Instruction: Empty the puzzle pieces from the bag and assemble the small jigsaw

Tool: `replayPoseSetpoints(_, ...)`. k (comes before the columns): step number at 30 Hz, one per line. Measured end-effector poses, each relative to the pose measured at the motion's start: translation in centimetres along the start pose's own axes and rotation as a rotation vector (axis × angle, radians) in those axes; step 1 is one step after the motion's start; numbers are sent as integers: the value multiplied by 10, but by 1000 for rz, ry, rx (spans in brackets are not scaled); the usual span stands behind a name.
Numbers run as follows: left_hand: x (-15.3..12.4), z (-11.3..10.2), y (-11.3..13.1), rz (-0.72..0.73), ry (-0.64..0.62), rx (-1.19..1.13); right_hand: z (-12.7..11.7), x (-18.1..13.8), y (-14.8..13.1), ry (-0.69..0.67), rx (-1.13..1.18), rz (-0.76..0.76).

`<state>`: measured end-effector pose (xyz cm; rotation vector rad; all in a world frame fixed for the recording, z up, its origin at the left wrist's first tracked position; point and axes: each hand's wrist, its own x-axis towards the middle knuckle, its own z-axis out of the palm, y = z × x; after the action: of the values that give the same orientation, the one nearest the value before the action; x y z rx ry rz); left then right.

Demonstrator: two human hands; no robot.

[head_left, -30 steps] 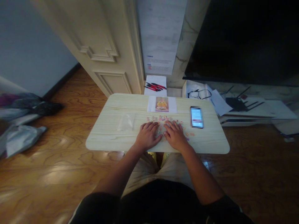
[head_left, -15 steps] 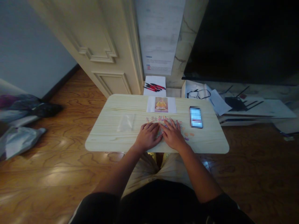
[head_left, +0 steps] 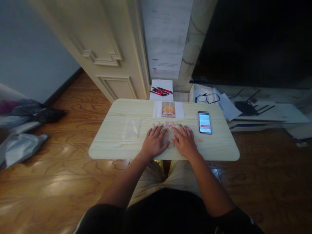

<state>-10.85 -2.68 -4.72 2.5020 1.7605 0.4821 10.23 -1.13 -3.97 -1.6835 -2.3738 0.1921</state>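
Note:
My left hand (head_left: 154, 141) lies palm down with fingers spread over small pastel jigsaw puzzle pieces (head_left: 169, 124). Beside it, my right hand (head_left: 184, 140) is also flat, fingers apart, resting on more of them. Both hands cover part of the pile, so many pieces are hidden; some show between the hands and beyond the fingertips. One orange piece (head_left: 200, 140) lies to the right of my right hand. Behind the pieces is a white sheet (head_left: 179, 110) with a printed picture of a yellow figure (head_left: 168, 109).
The pale wooden table (head_left: 107, 139) has rounded corners. A clear plastic bag (head_left: 132, 129) lies on its left, a phone (head_left: 205, 123) on its right. Behind it are red and black pens (head_left: 161, 91) on white paper, a router (head_left: 245, 108) and a large dark screen (head_left: 253, 42).
My right hand has slid to the right, widening the gap between my hands. My left fingers have spread and stretched out. More puzzle pieces show between the hands.

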Motion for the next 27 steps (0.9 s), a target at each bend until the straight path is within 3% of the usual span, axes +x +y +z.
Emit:
replayPoseSetpoints(5,3,12,3,-48,-40,28,7,-17,14,-32,-60,158)
replayPoseSetpoints(11,1,14,0,-24,-16,16,19,-9,0,18,26,21)
replayPoseSetpoints(16,-4,9,-8,-42,-16,5,14,3,-4,49,101,-50)
replayPoseSetpoints(19,-5,7,-12,-61,-7,2,8,-3,14,78,146,-79)
replayPoseSetpoints(27,13,14,1,-7,-7,-30,8,-59,79,237,118,111)
